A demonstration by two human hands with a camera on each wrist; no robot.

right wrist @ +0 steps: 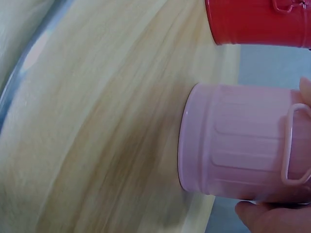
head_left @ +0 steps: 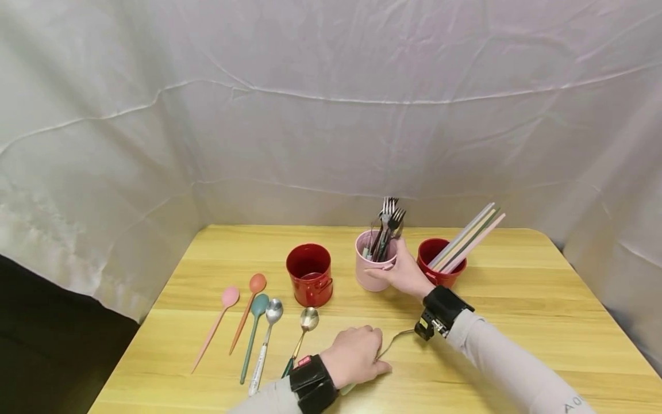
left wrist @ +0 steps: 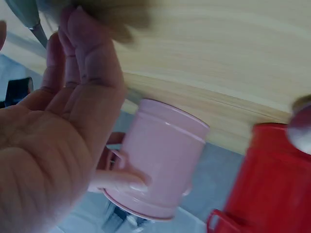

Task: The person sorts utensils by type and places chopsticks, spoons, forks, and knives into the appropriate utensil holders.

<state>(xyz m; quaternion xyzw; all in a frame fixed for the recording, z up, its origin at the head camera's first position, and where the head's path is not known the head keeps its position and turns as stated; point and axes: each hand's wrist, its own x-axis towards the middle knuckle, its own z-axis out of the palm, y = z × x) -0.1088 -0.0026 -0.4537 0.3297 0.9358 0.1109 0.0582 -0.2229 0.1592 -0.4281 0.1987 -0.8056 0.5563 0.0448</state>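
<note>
My right hand [head_left: 405, 273] grips the pink cup [right wrist: 252, 141] near its rim, with the thumb along its side. Several metal forks [head_left: 390, 221] stand in that cup, tines up. Nearer the front, my left hand [head_left: 357, 353] pinches a piece of cutlery [head_left: 395, 339] low over the table. A pale green handle [head_left: 347, 389] shows under this hand, and the slim metal end points right, toward the right wrist. Its end is seen edge-on, so I cannot tell its kind. In the left wrist view, the handle [left wrist: 24, 13] passes between thumb and fingers.
A red cup [head_left: 310, 282] stands left of the pink one. Another red cup [head_left: 450, 279], holding several straws [head_left: 468, 238], stands at the right. Several spoons lie on the left, among them a pink spoon [head_left: 222, 316] and a gold spoon [head_left: 305, 330]. A pale curtain [head_left: 331, 144] hangs behind.
</note>
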